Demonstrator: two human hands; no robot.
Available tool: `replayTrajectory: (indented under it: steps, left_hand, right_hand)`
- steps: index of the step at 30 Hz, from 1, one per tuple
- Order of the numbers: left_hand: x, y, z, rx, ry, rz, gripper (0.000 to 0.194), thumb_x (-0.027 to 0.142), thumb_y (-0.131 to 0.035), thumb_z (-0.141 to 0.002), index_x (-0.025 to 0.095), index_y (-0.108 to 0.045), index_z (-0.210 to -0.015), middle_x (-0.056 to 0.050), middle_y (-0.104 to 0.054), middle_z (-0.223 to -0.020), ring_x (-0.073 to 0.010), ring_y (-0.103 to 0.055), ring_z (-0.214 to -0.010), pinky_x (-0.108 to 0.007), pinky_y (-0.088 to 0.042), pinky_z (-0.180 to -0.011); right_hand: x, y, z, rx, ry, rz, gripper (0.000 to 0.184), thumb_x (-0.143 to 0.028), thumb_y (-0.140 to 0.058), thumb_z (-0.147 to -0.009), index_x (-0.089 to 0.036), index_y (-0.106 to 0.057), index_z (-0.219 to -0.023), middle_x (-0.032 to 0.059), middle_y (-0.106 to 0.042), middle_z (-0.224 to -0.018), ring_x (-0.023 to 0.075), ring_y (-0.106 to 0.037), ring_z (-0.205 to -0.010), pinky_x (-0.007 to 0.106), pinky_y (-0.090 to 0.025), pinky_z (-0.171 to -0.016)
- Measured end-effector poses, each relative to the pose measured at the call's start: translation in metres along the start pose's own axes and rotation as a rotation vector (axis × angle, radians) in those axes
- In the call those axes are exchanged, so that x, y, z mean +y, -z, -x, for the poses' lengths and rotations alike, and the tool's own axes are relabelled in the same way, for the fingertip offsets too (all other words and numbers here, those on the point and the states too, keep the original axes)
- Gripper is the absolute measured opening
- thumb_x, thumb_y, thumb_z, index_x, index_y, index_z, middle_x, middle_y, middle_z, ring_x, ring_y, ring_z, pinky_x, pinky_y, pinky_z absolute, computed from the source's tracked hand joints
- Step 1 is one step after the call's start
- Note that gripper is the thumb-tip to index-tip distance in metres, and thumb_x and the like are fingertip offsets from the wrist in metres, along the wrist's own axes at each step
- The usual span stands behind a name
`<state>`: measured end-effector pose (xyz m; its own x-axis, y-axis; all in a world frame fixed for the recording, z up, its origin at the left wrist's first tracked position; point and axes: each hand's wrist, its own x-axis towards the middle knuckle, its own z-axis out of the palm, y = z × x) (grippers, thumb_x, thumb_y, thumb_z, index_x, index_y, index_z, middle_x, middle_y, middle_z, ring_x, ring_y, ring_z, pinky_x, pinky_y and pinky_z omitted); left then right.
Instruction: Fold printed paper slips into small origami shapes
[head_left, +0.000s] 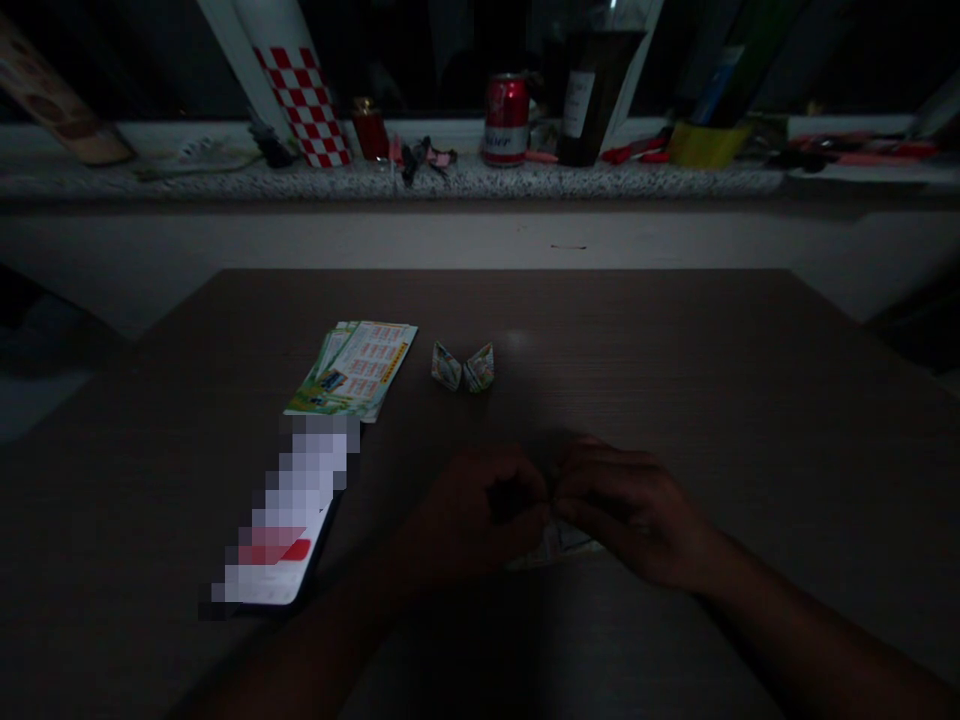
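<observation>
"Two folded paper shapes (463, 368) are seen on the worktop (675, 340), apparently finished; is anything left?"

"A printed paper (576, 541), between the left hand (461, 500) and the right hand (645, 510) at the worktop's near side, seems only partly worked. The hands are held together, with fingertips pinched on it."

"And the cards (356, 375)?"

"They are stacked flat beyond the phone (274, 580), with no fold seen. How far the paper is folded cannot be told, being shadowed and mostly covered."

Bare hands (646, 508), bare wrists (705, 558), bare forearms (806, 625)
</observation>
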<state>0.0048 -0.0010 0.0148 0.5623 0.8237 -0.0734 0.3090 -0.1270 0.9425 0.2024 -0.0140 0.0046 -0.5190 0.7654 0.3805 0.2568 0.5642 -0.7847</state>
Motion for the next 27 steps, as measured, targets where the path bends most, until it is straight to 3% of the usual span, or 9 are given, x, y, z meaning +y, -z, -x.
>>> replayTrajectory:
  steps: [7,16,20,23,27]
  left_hand:
    - [-0.004,0.003,0.001,-0.078,0.047,0.101,0.003,0.016,-0.056,-0.076,0.015,-0.057,-0.074,0.004,-0.050,-0.066,-0.0081,-0.044,-0.059,-0.019,-0.035,-0.054]
    - [-0.002,0.011,0.005,-0.183,-0.027,0.211,0.008,0.021,-0.059,-0.078,0.015,-0.056,-0.074,0.002,-0.051,-0.070,-0.0097,-0.044,-0.063,-0.022,-0.035,-0.057]
    - [-0.004,0.019,0.008,-0.206,-0.065,0.231,0.007,0.020,-0.061,-0.077,0.015,-0.057,-0.073,0.001,-0.053,-0.071,-0.0110,-0.047,-0.065,-0.023,-0.037,-0.060]
    - [-0.003,0.022,0.007,-0.143,-0.093,0.218,0.006,0.017,-0.059,-0.077,0.015,-0.056,-0.072,0.001,-0.054,-0.071,-0.0117,-0.049,-0.067,-0.024,-0.038,-0.062]
    - [0.001,0.015,0.002,0.036,-0.037,0.038,0.009,0.021,-0.065,-0.076,0.016,-0.060,-0.079,0.001,-0.057,-0.075,-0.0125,-0.052,-0.071,-0.024,-0.041,-0.065]
  right_hand:
    - [0.002,-0.002,0.002,0.085,-0.246,-0.199,0.019,-0.027,-0.058,-0.089,-0.018,-0.063,-0.072,0.0003,-0.058,-0.065,0.0129,-0.053,-0.060,0.026,-0.042,-0.056]
    - [0.010,0.004,0.005,0.221,-0.516,-0.616,0.024,-0.039,-0.070,-0.079,-0.017,-0.067,-0.070,-0.0015,-0.059,-0.058,0.0088,-0.051,-0.048,0.020,-0.041,-0.045]
    - [0.016,0.012,0.004,0.304,-0.582,-0.636,0.027,-0.042,-0.073,-0.076,-0.016,-0.067,-0.070,-0.0014,-0.060,-0.056,0.0086,-0.050,-0.046,0.020,-0.040,-0.045]
    - [0.018,0.014,0.003,0.318,-0.569,-0.539,0.026,-0.041,-0.071,-0.078,-0.016,-0.067,-0.069,-0.0015,-0.059,-0.056,0.0088,-0.050,-0.047,0.020,-0.038,-0.045]
    - [0.011,0.007,0.000,0.217,-0.466,-0.332,0.021,-0.034,-0.065,-0.084,-0.016,-0.067,-0.072,-0.0009,-0.061,-0.062,0.0098,-0.053,-0.053,0.021,-0.042,-0.050]
